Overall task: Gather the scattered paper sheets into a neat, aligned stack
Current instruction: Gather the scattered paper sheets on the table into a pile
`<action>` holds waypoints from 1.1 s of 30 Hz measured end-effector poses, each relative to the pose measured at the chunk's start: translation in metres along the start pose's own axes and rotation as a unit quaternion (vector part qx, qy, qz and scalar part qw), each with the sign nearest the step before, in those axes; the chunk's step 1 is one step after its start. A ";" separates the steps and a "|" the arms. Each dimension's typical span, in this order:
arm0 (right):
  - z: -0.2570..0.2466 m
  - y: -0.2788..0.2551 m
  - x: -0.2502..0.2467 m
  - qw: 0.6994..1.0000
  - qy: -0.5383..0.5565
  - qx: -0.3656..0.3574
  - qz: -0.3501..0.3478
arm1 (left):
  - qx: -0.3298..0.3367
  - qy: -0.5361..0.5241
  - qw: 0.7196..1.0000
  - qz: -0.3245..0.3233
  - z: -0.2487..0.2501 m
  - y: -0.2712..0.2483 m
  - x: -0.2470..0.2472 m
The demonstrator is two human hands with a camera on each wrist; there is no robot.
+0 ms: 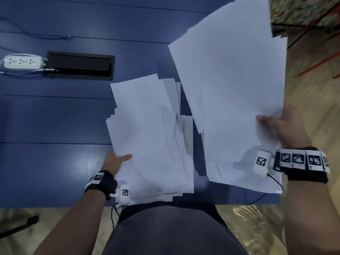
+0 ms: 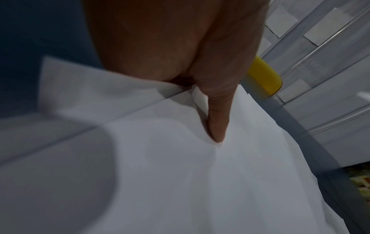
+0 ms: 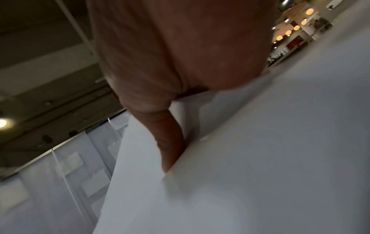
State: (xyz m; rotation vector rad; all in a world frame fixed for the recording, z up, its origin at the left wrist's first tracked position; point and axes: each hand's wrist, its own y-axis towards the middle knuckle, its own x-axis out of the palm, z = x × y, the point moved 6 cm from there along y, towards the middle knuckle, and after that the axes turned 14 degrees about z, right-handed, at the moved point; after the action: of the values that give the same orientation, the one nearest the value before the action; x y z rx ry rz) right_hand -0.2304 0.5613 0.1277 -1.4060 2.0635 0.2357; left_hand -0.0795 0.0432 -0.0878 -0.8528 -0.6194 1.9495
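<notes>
Two untidy bundles of white paper sheets are over the blue table (image 1: 55, 116). The left bundle (image 1: 147, 129) has fanned, uneven edges; my left hand (image 1: 115, 162) grips its left edge, thumb on top, fingers hidden under the sheets. In the left wrist view the thumb (image 2: 217, 120) presses onto the top sheet (image 2: 180, 174). The larger right bundle (image 1: 233, 85) is lifted and tilted. My right hand (image 1: 277, 126) holds it at its right edge, thumb on top. The right wrist view shows that thumb (image 3: 170, 142) pinching the paper (image 3: 260, 158).
A white power strip (image 1: 23, 63) and a black cable hatch (image 1: 80, 66) sit at the table's back left. A thin cable (image 1: 46, 36) lies further back. Patterned carpet (image 1: 309, 100) and red chair legs (image 1: 323, 61) are off the table's right edge. A black rod (image 1: 18, 228) lies on the floor, lower left.
</notes>
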 end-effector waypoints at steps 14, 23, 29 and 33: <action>0.101 -0.070 0.201 0.899 -0.162 0.077 -0.399 | -0.122 -0.077 0.989 0.009 -0.014 -0.007 -0.004; 0.086 -0.087 0.209 0.870 -0.273 0.003 -0.411 | -0.065 -0.016 0.990 0.126 -0.023 0.010 -0.004; 0.078 -0.045 0.152 0.897 -0.256 0.029 -0.359 | -0.063 0.000 0.990 0.124 -0.024 0.015 0.001; 0.039 -0.009 0.082 0.946 -0.208 -0.001 -0.249 | -0.080 0.026 0.991 0.100 -0.039 0.029 -0.002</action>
State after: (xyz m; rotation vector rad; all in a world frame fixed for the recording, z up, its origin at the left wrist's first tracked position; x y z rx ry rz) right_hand -0.2271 0.5120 0.0511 -1.6601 1.3215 0.2887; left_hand -0.0646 0.0314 -0.1320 -1.0992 -0.6889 2.0700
